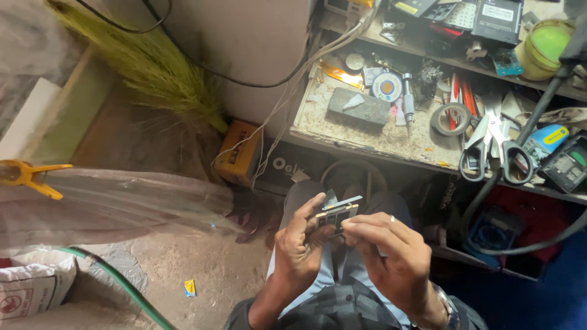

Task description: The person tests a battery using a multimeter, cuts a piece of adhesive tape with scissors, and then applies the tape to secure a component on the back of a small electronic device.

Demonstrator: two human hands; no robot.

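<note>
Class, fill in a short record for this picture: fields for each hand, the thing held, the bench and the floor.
Left hand: left hand grips the small flat part from the left, thumb raised beside it
Right hand: right hand pinches the same part with its fingers; ring on one finger
Held thing: small flat rectangular part, held over the lap
Bench: workbench with scissors, tape roll, grey block
Floor: broom, green hose, white sack

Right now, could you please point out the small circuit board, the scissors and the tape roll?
small circuit board (336, 214), head view, its upper face between the fingers.
scissors (496, 143), head view, the pivot.
tape roll (438, 121), head view, its left rim.
</note>
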